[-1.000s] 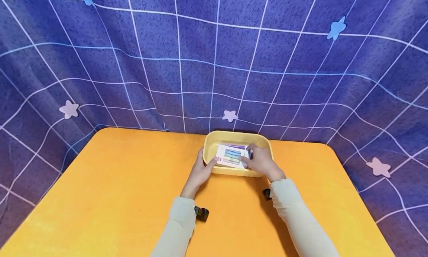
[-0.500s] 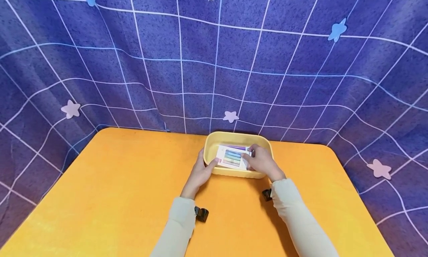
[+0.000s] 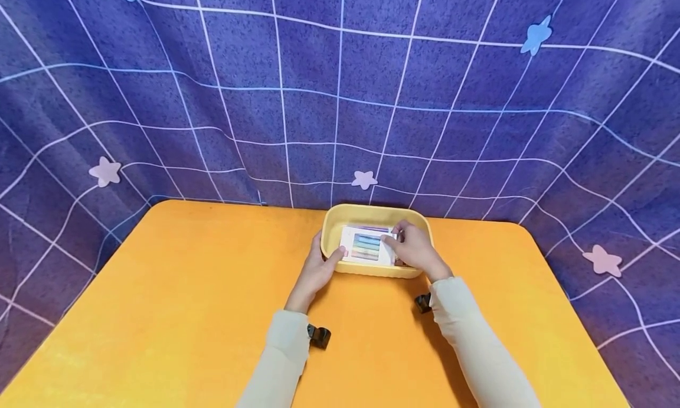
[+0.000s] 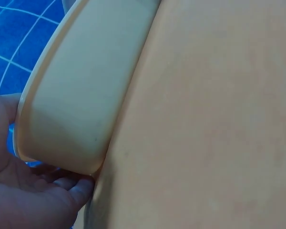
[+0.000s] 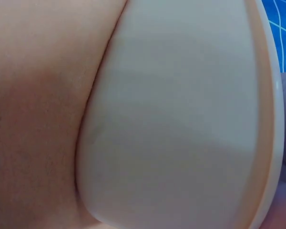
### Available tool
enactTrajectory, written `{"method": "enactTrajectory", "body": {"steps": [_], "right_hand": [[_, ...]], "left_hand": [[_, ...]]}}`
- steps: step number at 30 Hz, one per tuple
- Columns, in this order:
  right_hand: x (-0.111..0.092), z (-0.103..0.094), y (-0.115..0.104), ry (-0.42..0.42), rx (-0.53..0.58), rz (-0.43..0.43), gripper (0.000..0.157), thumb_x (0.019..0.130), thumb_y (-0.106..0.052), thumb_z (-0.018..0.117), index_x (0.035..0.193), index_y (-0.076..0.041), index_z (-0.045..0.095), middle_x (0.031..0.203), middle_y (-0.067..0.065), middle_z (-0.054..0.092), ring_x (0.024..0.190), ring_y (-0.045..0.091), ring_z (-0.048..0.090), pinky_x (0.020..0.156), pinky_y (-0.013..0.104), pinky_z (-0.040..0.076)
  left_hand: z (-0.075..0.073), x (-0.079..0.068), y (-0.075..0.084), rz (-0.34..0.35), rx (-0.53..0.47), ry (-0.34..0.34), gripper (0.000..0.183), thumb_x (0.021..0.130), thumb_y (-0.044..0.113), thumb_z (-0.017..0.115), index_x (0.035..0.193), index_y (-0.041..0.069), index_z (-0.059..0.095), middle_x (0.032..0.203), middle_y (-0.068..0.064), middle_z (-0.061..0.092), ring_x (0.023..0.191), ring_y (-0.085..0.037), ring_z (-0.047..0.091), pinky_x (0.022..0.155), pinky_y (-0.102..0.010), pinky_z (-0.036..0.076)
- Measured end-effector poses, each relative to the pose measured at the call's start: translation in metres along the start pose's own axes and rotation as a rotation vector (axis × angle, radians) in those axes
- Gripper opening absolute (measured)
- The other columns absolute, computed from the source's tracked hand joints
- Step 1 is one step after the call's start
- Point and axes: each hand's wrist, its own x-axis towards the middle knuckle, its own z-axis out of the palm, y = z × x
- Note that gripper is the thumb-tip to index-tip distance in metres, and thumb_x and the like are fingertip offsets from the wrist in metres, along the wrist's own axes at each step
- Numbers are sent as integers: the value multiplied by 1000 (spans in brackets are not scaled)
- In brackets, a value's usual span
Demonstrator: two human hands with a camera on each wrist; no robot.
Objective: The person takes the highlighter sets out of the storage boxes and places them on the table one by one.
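Observation:
A yellow plastic bin [image 3: 366, 271] stands at the table's far edge. Inside it lies a flat white box [image 3: 346, 242] whose window shows several pastel sticks, like pens or markers. A purple strip shows behind the box. My left hand [image 3: 313, 272] holds the bin's left end, thumb over the front rim; the left wrist view shows that hand [image 4: 33, 191] with fingers curled at the bin's end. My right hand [image 3: 419, 251] reaches in over the right end and pinches the box's right edge, its thumb on top. In the right wrist view the bin's wall [image 5: 171, 114] hides most of that hand.
The orange table [image 3: 212, 302] spreads to both sides and in front of the bin. A blue curtain [image 3: 239, 118] with white lines and stars hangs right behind the table. Black wrist cameras [image 3: 320, 337] sit under both sleeves.
The right thumb has shifted slightly on the box's right part, and the box has turned a little. The left hand and the bin keep their place; the head view has tilted slightly.

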Motion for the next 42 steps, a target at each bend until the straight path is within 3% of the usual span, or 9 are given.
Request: {"method": "enactTrajectory", "body": {"steps": [7,16,23,28,34,42], "right_hand": [[1,-3,-5,-4,24,-12,29,98,-32,65,92,-7,52,61,-4,43,45,12,50,55,28,42],[-1,-4,-7,-41,100,-15,27,100,-31,61,89,-8,54,57,-5,43,45,15,55,49,27,43],[-3,-4,-7,-40,85,-58,28,101,-33,60,83,-11,61,62,-6,43,54,13,40,56,28,38],[-5,-7,-12,-69,109,-59,26,98,-33,65,84,-12,68,67,-4,48,59,14,45,62,29,42],[-7,-6,-19,-91,132,-43,23,96,-33,68,88,-12,72,61,-5,47,53,15,49,52,26,42],[-12,-2,-21,-69,157,-59,21,96,-29,69,85,-11,71,57,-5,44,48,12,47,49,25,44]], "left_hand": [[0,0,4,5,29,21,75,101,32,59,161,14,17,160,-20,37,150,-34,34,125,-54,25],[0,0,8,5,51,31,74,101,31,59,160,13,18,159,-20,39,149,-34,36,124,-53,27],[0,-3,7,7,29,22,74,100,30,60,160,15,19,159,-20,39,149,-34,35,125,-53,26],[-2,-1,6,8,31,15,74,101,32,60,160,16,18,159,-20,39,149,-35,36,124,-53,27],[-2,-1,7,23,28,21,74,100,32,60,160,14,19,156,-21,43,148,-35,37,123,-54,27],[-1,-1,0,14,18,17,76,100,34,61,160,15,19,157,-20,41,149,-34,36,124,-53,27]]}}
